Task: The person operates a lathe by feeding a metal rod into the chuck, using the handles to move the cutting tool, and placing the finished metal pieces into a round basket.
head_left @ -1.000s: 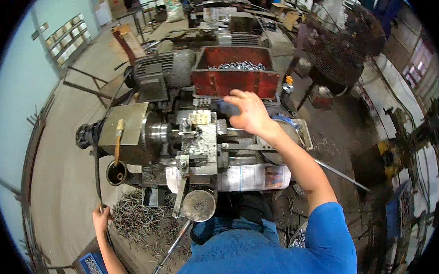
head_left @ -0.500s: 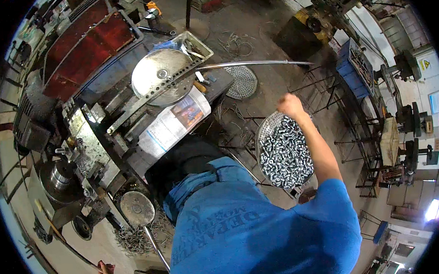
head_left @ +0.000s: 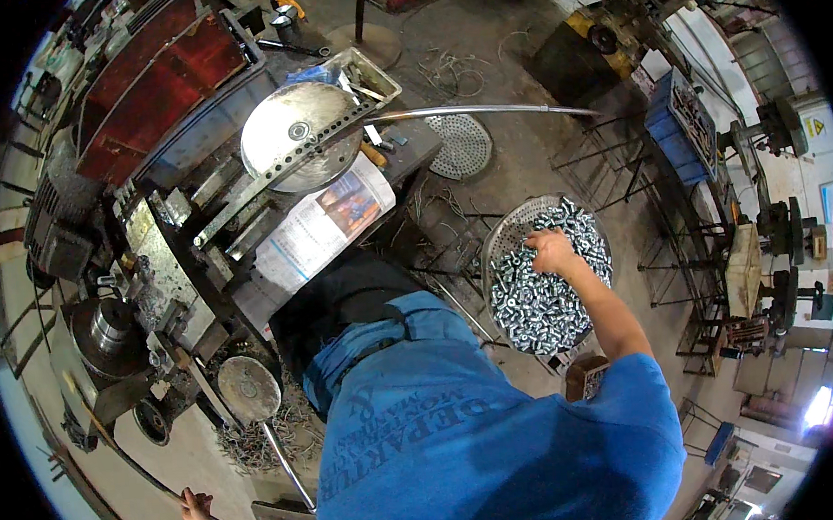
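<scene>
My right hand (head_left: pixel 552 252) is over a heap of small shiny metal fittings (head_left: pixel 541 306) in a round perforated metal basin (head_left: pixel 501 236). Its fingers are bunched together at the top of the heap; whether a fitting is between them is too small to make out. At the lower left, my left hand (head_left: pixel 198 509) is closed round a long, curved dark rod (head_left: pixel 139 472). That rod rises toward a machine with a round metal chuck (head_left: pixel 113 327). Near it is a round metal disc (head_left: pixel 249 388) on a shiny bar.
A workbench at upper left carries a large metal disc (head_left: pixel 285 126), a perforated flat bar (head_left: pixel 246 198) and a printed sheet (head_left: pixel 318 229). Red bins (head_left: pixel 163 94) stand behind. A blue crate (head_left: pixel 673 123) is at right. Metal shavings (head_left: pixel 267 445) lie below the small disc.
My right hand has come down and back toward me, from the basin's far rim onto the fittings. The left hand still grips the rod, nearly in the same place. The view has shifted slightly.
</scene>
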Available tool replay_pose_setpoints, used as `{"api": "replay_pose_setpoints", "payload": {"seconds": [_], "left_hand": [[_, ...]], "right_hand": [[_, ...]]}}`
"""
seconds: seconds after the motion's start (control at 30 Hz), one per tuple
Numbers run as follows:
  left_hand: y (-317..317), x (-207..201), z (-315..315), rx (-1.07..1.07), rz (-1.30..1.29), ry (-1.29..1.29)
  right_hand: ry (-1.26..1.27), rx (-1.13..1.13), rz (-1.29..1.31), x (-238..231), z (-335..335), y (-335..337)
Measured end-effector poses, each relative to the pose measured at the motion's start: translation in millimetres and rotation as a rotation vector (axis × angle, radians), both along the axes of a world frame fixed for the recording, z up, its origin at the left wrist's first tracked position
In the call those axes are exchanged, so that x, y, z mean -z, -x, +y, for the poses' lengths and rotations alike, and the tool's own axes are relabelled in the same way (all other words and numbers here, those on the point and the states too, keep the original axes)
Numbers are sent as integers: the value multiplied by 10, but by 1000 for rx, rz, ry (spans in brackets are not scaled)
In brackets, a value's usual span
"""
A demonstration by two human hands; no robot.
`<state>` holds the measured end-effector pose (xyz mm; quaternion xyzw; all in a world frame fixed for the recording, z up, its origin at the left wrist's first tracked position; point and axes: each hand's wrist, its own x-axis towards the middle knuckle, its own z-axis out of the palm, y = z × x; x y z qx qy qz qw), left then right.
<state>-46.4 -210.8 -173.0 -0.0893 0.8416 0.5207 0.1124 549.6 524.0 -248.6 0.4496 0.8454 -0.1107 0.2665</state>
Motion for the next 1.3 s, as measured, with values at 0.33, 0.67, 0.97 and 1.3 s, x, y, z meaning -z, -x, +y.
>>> {"api": "replay_pose_setpoints", "payload": {"seconds": [0.33, 0.67, 0.97, 1.3], "left_hand": [[43, -74, 78, 68, -11, 46], [302, -61, -129, 256, 347, 859], [-232, -1348, 1581, 520, 361, 929], [-968, -2061, 2772, 791, 234, 455]], "right_hand": [[-128, 57, -77, 64, -27, 66], [-228, 329, 292, -54, -114, 266], [-236, 415, 317, 241, -152, 462], [-256, 228, 975, -378, -547, 1200]]}}
